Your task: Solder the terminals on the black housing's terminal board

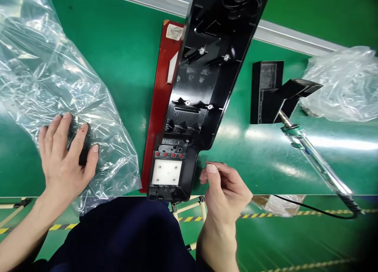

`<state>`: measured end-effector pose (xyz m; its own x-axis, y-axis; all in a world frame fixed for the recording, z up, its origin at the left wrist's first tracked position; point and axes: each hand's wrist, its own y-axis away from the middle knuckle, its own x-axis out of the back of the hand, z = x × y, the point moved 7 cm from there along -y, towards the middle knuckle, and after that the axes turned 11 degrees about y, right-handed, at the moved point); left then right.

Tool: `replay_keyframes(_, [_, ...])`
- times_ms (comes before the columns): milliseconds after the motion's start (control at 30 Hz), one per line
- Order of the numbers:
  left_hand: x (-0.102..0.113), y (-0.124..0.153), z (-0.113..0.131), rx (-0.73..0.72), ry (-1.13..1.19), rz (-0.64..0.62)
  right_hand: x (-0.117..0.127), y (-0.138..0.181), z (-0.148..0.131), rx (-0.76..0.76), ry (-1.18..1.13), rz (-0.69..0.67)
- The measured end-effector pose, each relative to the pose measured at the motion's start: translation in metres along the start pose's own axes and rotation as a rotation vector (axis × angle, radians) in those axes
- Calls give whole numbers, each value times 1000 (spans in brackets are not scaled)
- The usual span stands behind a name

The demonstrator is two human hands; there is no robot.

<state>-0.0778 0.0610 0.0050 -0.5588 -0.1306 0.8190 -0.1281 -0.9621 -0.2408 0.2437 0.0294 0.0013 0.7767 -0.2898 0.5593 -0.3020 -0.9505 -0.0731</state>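
Note:
My left hand (66, 153) rests with spread fingers on a clear plastic bag (97, 94) at the left. Something dark shows between its thumb and fingers; I cannot tell what it is. My right hand (226, 185) is closed, thumb pressed against the curled index finger, just right of the lower end of a long black plastic housing (191, 86). Whatever those fingers may hold is hidden. Inside the housing are metal screw posts, a row of red round parts and a white square plate (167, 172) with screws. The housing lies over a red fixture (156, 118).
At the right, a silver tool (319, 157) with a black cord leans its metal tip in a black stand (267, 92). Crumpled clear plastic (342, 82) lies behind it. A metal rail (295, 39) crosses the back of the green table (124, 39).

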Motion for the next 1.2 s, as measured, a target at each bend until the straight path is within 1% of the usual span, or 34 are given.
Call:
replay_keyframes(167, [1,-1,1,-9,0,9,-2,1,-1,3,0,-8])
replay_keyframes(267, [0,-1,1,0,2,-6,-3,1,-1,-6,-2,-21])
replay_keyframes(400, [0,-2,1,2,6,1,-5,0,-3,-2,-44,-25])
replay_keyframes(533, [1,-2,1,-11,26,8,-3,2,-5,-67,-15,-45])
replay_keyframes(633, [0,-1,0,1,50,2,-1,5,-9,-137,55,-114])
replay_keyframes(767, [-1,-2,3,-38,26,18,-1,10,-14,-196,35,-279])
replay_keyframes(867, [-2,-9,9,-116,-30,16,-1,10,-14,-169,50,-404])
replay_keyframes(933, [0,-16,12,-161,-37,0,3,7,-10,-124,124,-427])
replay_keyframes(1000, [10,-23,11,-183,19,12,8,2,-6,-69,196,-391])
replay_keyframes(1033, [18,-25,9,-193,45,48,12,0,-4,-55,226,-359])
replay_keyframes(1100, [41,-25,1,-178,23,182,22,-2,0,-52,280,-294])
replay_keyframes(1133, [52,-23,-5,-136,-40,254,27,-2,1,-58,300,-264])
replay_keyframes(1167, [60,-21,-14,-57,-130,302,33,-2,2,-66,312,-238])
replay_keyframes(1200, [64,-19,-25,53,-221,302,37,-1,3,-77,317,-217])
